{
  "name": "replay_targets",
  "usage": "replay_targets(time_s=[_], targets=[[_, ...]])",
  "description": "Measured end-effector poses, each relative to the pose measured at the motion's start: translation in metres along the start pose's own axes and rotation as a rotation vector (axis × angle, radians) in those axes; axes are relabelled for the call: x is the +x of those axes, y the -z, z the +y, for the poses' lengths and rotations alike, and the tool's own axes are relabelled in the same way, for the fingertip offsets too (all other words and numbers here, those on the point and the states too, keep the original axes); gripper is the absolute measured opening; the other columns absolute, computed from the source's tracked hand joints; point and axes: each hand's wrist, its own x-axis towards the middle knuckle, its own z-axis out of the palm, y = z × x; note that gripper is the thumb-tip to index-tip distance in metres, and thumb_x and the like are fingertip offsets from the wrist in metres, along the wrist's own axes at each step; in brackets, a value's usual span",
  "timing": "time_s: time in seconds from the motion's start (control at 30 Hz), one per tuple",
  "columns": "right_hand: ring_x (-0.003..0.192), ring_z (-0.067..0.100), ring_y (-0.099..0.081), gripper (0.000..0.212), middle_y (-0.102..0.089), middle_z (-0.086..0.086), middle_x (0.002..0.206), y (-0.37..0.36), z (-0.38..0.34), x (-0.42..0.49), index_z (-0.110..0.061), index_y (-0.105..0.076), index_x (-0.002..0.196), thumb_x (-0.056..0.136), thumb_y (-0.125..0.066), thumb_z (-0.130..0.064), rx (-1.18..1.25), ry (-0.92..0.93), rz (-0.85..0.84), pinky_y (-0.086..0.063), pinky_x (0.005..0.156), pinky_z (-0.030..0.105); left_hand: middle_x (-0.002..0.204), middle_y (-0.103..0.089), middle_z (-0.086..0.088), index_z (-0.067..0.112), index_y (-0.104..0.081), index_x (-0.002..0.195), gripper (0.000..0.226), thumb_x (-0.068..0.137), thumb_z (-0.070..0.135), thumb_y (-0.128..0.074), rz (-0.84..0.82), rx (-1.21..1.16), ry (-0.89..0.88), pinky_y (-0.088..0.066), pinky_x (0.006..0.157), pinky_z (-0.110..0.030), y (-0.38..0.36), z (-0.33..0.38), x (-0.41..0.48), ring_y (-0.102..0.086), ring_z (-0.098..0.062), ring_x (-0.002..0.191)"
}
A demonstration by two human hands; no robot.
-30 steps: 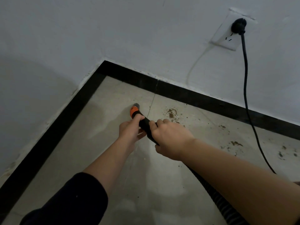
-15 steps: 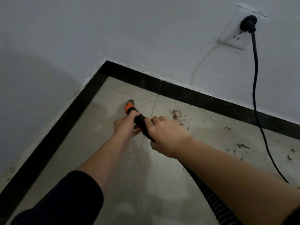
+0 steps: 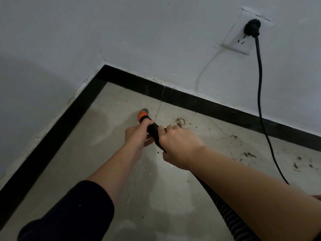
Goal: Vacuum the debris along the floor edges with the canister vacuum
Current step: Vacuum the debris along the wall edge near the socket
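Grey floor (image 3: 107,153), black skirting (image 3: 208,105), debris (image 3: 179,121)

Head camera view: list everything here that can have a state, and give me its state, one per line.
plug: inserted in the wall socket.
cord: hanging down the wall to the floor.
debris: lying on the floor, not picked up.
nozzle: aimed at the floor, left of the debris.
left hand: grips the nozzle.
right hand: grips the hose.

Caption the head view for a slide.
The left hand and right hand grip the vacuum hose, orange nozzle near floor debris.
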Motion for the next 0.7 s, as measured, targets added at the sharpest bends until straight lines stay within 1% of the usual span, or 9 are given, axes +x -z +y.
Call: replay_targets(time_s=[0.07,0.13,0.27,0.4,0.47,0.57,0.7], targets=[[0.085,0.020,-0.040,0.051,-0.052,0.011,0.112,0.002,0.002,-0.003,-0.002,-0.034,0.139,0.095,-0.054,-0.017,-0.009,0.002,-0.003,-0.043,0.072,0.030,0.095,-0.069,-0.009,0.008,-0.063,0.090,0.014,0.087,0.022,-0.067,-0.003,0.007,0.003,-0.051,0.056,-0.022,-0.003,-0.001,-0.002,-0.067,-0.017,0.081],[0.088,0.022,-0.044,0.050,-0.053,0.012,0.112,0.001,0.002,-0.007,-0.002,-0.035,0.138,0.095,-0.054,-0.017,-0.013,-0.006,-0.015,-0.041,0.070,0.029,0.094,-0.069,-0.009,0.009,-0.063,0.088,0.014,0.087,0.022,-0.066,-0.010,0.016,0.006,-0.051,0.057,-0.022,-0.006,-0.003,-0.004,-0.067,-0.017,0.080],[0.085,0.022,-0.041,0.047,-0.054,0.014,0.112,-0.003,0.002,-0.016,-0.002,-0.036,0.135,0.094,-0.054,-0.017,-0.001,-0.037,-0.047,-0.042,0.068,0.030,0.091,-0.070,-0.009,0.008,-0.064,0.086,0.014,0.086,0.021,-0.067,-0.020,0.028,0.011,-0.053,0.060,-0.024,-0.009,-0.011,-0.009,-0.069,-0.018,0.079],[0.089,0.023,-0.046,0.048,-0.052,0.013,0.112,-0.003,0.004,-0.023,-0.001,-0.037,0.135,0.094,-0.054,-0.018,-0.021,-0.035,-0.062,-0.046,0.072,0.031,0.091,-0.069,-0.008,0.010,-0.062,0.084,0.013,0.086,0.021,-0.067,-0.024,0.037,0.027,-0.054,0.062,-0.025,-0.015,-0.015,-0.012,-0.067,-0.016,0.079],[0.084,0.022,-0.041,0.047,-0.054,0.013,0.111,-0.002,0.006,-0.022,-0.001,-0.038,0.135,0.094,-0.054,-0.017,-0.020,-0.044,-0.053,-0.044,0.069,0.030,0.089,-0.068,-0.007,0.010,-0.062,0.082,0.013,0.086,0.021,-0.067,-0.026,0.031,0.029,-0.053,0.060,-0.025,-0.018,-0.014,-0.012,-0.066,-0.015,0.077],[0.082,0.020,-0.038,0.047,-0.054,0.012,0.111,-0.003,0.009,-0.020,-0.002,-0.038,0.135,0.094,-0.055,-0.018,-0.024,-0.046,-0.041,-0.040,0.066,0.028,0.089,-0.068,-0.006,0.010,-0.062,0.082,0.013,0.086,0.021,-0.067,-0.027,0.024,0.029,-0.053,0.060,-0.025,-0.020,-0.012,-0.010,-0.066,-0.015,0.078],[0.084,0.020,-0.040,0.050,-0.053,0.013,0.112,-0.002,0.009,-0.010,-0.003,-0.037,0.136,0.094,-0.056,-0.020,-0.024,-0.038,-0.027,-0.042,0.068,0.029,0.091,-0.068,-0.007,0.012,-0.061,0.084,0.012,0.087,0.022,-0.067,-0.011,0.014,0.033,-0.052,0.061,-0.024,-0.017,-0.006,-0.004,-0.065,-0.015,0.079]])
